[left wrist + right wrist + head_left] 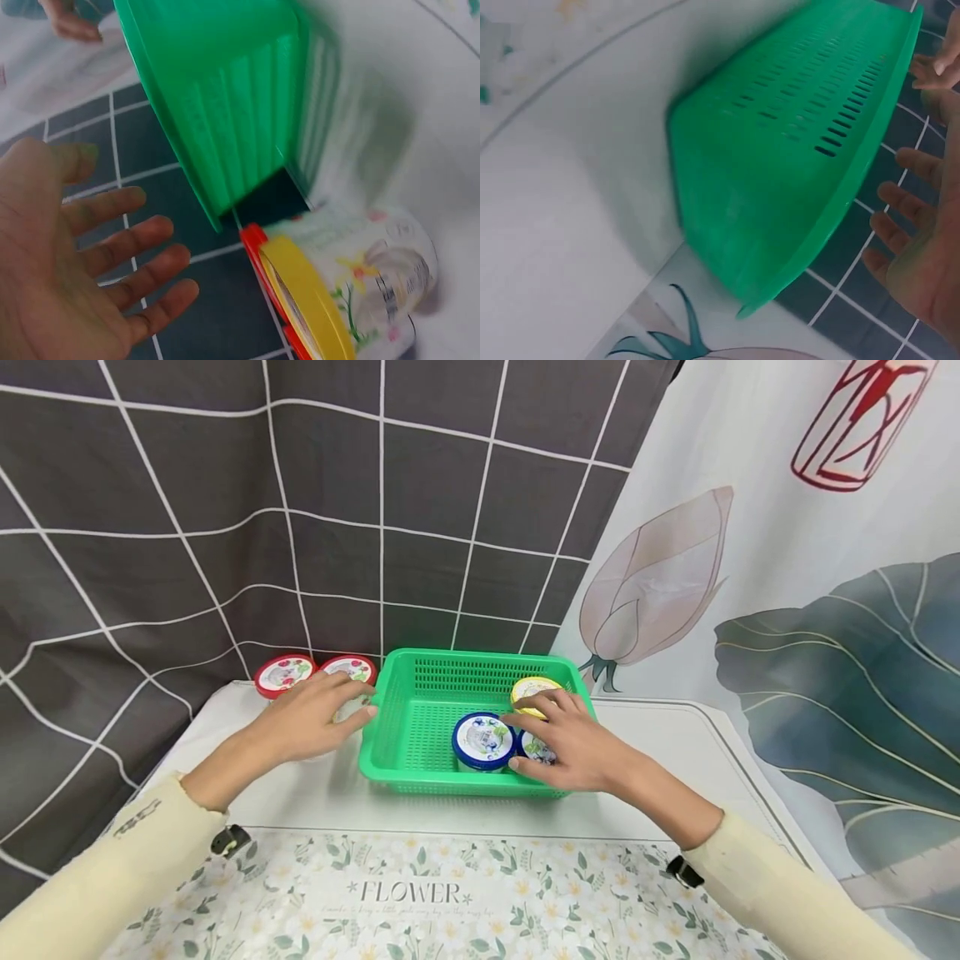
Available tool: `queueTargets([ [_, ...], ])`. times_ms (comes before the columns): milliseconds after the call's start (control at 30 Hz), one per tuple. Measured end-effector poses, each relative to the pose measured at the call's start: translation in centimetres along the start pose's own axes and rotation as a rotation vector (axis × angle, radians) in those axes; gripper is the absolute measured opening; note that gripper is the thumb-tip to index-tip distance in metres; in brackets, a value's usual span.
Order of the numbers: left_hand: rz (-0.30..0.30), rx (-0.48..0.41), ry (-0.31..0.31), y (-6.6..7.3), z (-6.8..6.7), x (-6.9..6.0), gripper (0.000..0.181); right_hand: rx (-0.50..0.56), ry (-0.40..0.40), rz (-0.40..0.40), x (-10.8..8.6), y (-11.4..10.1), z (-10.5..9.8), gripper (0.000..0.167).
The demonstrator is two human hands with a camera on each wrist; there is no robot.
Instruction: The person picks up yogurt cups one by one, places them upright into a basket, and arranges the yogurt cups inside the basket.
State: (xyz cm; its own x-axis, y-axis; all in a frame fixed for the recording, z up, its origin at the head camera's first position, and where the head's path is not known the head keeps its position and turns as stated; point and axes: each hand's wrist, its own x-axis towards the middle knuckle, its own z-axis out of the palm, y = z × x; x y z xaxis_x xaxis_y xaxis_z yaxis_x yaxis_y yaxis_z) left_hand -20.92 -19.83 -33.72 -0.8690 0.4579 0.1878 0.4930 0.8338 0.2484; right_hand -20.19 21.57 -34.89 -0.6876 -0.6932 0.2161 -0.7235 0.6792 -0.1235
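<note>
- Plainly, our left hand (318, 718) is spread, holding nothing, beside the basket (420, 777) and over the outer yellow tub (356, 285).
- Our right hand (570, 739) reaches over the basket, fingers apart and slightly bent; we cannot tell whether they touch a lid.
- Under it sit the inner yellow tub (529, 685) and two blue tubs (483, 739).
- Two red tubs (285, 673) stand outside, left of the basket, on the table (652, 735).
- We judge the step to be moving tubs between basket and table; the next move calls for closing fingers round one tub.
</note>
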Motion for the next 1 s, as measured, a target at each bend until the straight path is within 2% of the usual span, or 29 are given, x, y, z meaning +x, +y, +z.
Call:
queueTargets([
  [100, -0.011, 0.022, -0.015, -1.0, -0.3, 0.2, 0.048, -0.017, 0.005, 0.007, -1.1, 0.2, 0.1, 0.054],
  [333, -0.084, 0.09, -0.083, -3.0, -0.4, 0.8, 0.071, -0.059, 0.022, 0.043, -3.5, 0.3, -0.1, 0.059],
  [433, -0.103, 0.108, -0.113, -3.6, -0.5, 0.9, 0.074, -0.078, 0.011, 0.053, -4.2, 0.3, -0.6, 0.058],
  [600, -0.114, 0.126, -0.16, -4.1, -0.8, 0.9, 0.079, -0.083, 0.013, 0.046, -5.1, 0.2, -1.3, 0.05],
  [767, -0.122, 0.125, -0.2, -4.4, -0.9, 0.9, 0.081, -0.1, 0.021, 0.026, -6.6, 0.0, -1.2, 0.038],
  [1000, -0.097, 0.121, -0.223, -5.3, -0.6, 0.6, 0.074, -0.151, 0.042, 0.02, -8.6, -0.6, -0.7, 0.033],
])
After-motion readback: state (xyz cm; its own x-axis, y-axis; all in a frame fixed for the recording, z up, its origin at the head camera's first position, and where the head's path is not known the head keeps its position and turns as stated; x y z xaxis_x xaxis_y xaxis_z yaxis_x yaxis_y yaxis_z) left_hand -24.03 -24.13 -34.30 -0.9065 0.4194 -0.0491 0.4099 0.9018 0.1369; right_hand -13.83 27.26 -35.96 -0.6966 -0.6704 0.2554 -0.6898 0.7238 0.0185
